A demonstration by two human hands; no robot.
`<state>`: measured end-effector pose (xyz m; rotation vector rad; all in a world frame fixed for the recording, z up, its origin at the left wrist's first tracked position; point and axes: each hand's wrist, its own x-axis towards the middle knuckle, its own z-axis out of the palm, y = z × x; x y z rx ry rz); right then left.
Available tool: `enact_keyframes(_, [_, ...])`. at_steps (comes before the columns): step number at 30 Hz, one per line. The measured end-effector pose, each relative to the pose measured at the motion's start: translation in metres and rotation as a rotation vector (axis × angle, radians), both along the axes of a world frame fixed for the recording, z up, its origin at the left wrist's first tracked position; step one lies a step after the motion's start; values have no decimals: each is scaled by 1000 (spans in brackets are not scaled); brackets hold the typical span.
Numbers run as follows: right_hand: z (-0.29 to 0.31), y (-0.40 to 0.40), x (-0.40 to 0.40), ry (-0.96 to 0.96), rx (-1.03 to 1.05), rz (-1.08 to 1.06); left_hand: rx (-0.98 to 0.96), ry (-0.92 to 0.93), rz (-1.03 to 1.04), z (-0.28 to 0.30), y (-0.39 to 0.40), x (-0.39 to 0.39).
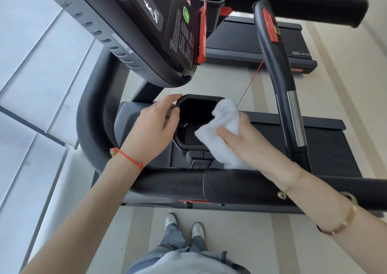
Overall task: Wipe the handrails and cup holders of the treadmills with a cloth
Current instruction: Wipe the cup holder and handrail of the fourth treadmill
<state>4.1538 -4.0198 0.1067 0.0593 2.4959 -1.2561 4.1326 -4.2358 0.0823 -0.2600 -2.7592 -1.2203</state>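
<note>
Black cup holder at the centre of the frame, mouth open toward the camera, long axis running from upper frame to lower frame, set just above the thick black handrail that crosses the lower middle from left to right. Left hand on the holder's left rim, fingers lightly bent, index stretched along the upper left corner, thumb tip touching the rim edge; red string bracelet round that wrist. Right hand gripping a white cloth, thumb pressed across it, other fingers hidden behind the fabric. Cloth bunched over the holder's right rim, long axis slanting from upper centre down toward the rail, lower end hanging just above it. Console overhanging at upper centre. Slim side bar with a red button running down the right of the frame. Thin red cord slanting between console and cloth. Shoes at bottom centre.
</note>
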Motion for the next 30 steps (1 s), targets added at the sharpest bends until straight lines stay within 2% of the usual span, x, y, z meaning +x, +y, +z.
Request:
enact_keyframes(4, [12,-5,-38,91,150,85,9,-5,4,1,1,1])
enact_keyframes(6, [14,-2,-43,95,149,136,15,-5,7,1,1,2])
enact_keyframes(14, [-7,4,-22,132,111,95,31,-31,76,1,2,1])
enact_keyframes(16, [-2,3,-44,187,174,174,14,-22,75,1,2,2])
enact_keyframes(21, [16,-5,-87,273,420,543,-10,0,74,4,3,3])
enact_keyframes(23, [17,-16,-93,314,498,609,-4,1,68,4,3,4])
enact_keyframes(27, [13,-37,-90,454,560,632,7,12,74,4,4,4])
enact_keyframes(30, [8,-24,-77,515,547,533,24,6,72,4,4,4])
